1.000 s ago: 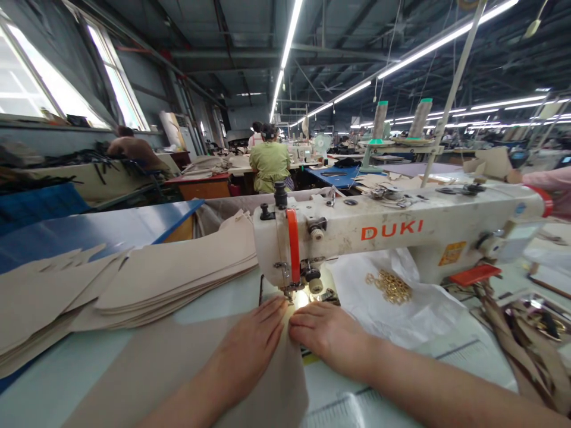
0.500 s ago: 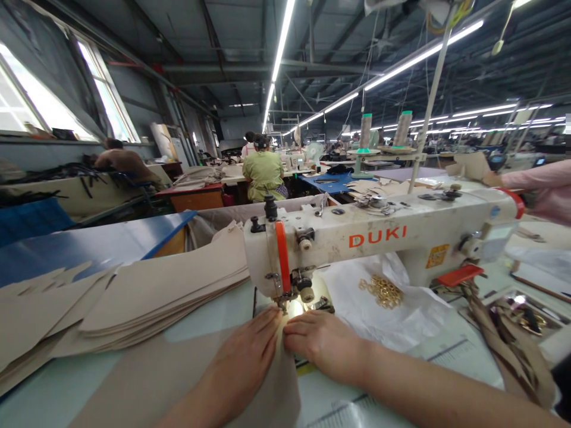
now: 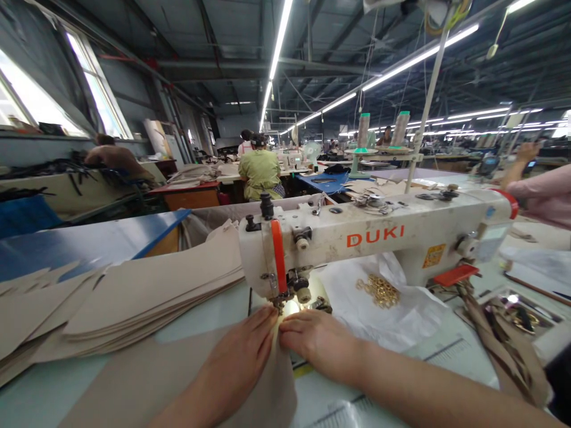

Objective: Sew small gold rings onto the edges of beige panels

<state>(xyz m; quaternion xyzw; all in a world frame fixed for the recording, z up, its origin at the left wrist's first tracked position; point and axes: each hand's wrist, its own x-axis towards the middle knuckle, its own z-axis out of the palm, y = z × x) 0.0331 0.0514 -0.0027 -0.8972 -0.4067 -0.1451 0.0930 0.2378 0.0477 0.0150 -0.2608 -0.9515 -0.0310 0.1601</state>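
A beige fabric panel [image 3: 279, 395] lies on the pale table under the head of a white sewing machine [image 3: 330, 232]. My left hand [image 3: 236, 362] rests flat on this panel, its fingers stretched forward with the tips close to the presser foot [image 3: 279, 306]. On the other side, my right hand [image 3: 319, 342] has its fingers curled and pressed together at the panel's right edge, just in front of the lit needle area. The hands nearly meet there. Fingertips and stitching spot are partly hidden.
Stacked beige panels [image 3: 151, 297] lie at the left. Behind my right hand, gold-coloured metal rings [image 3: 381, 291] sit on a white plastic sheet [image 3: 419, 321]. Brown straps [image 3: 513, 351] hang beside a tray at right. A co-worker's pink sleeve [image 3: 542, 187] shows at far right.
The view has shifted slightly, so the machine sits a little further left. Both hands keep their places by the needle. The co-worker's hand at far right has risen, away from a beige piece.
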